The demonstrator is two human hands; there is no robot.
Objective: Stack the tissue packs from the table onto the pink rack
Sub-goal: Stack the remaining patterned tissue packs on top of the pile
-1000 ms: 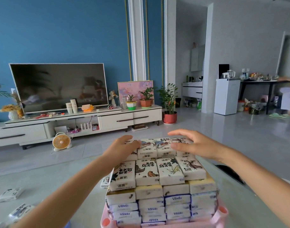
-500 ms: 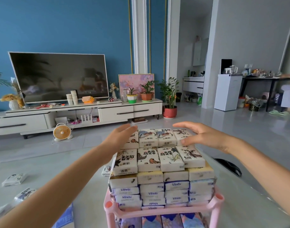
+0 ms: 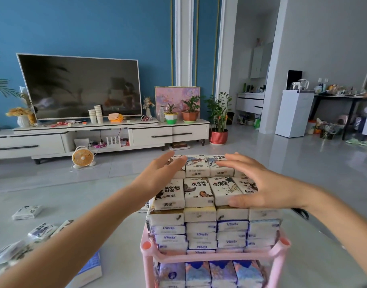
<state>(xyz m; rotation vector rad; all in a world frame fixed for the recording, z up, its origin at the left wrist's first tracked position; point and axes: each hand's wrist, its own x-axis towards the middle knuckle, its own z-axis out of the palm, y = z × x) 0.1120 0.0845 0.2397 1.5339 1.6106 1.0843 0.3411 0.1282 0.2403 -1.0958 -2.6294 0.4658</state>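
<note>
The left grip (image 3: pixel 157 180) and right grip (image 3: pixel 263 183), both spread flat, sit over the top packs (image 3: pixel 198 193): white, with cartoon pictures, piled on the rack (image 3: pixel 211 256).

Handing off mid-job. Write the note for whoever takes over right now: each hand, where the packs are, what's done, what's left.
Left hand: open, fingers straight, on the top tissue packs, left side; holds nothing.
Right hand: open, spread over the right side, thumb along the front edge.
Done: packs stacked several layers high on the pink rack.
Left: loose packs lie on the table, to the left.
</note>
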